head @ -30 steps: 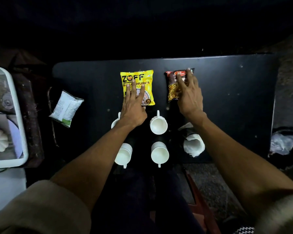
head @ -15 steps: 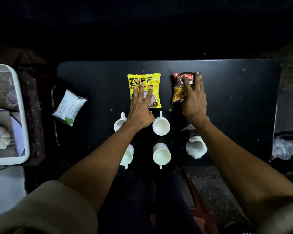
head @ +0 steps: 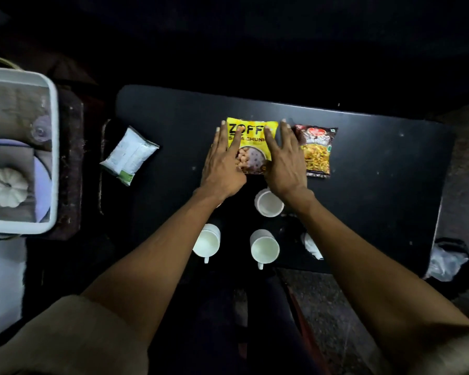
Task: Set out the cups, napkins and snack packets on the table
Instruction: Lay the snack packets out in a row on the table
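Note:
A yellow snack packet (head: 251, 147) lies flat on the black table (head: 377, 185). My left hand (head: 222, 163) rests flat on its left side and my right hand (head: 284, 161) on its right side, fingers spread, neither gripping. A dark red snack packet (head: 316, 150) lies just right of my right hand. A white packet (head: 129, 155) lies tilted at the table's left end. White cups stand below the hands: one (head: 268, 203) under my right wrist, two (head: 207, 242) (head: 264, 249) near the front edge. A cup stuffed with napkin (head: 310, 244) is half hidden by my right forearm.
A white tray (head: 53, 158) on a stand to the left holds a pale pumpkin-shaped object (head: 7, 186). A crumpled plastic bag (head: 447, 262) sits off the table's right front corner. The surroundings are dark.
My right hand left the dark red packet and moved left onto the yellow packet's right side. My left hand shifted to its left edge. The view swung right.

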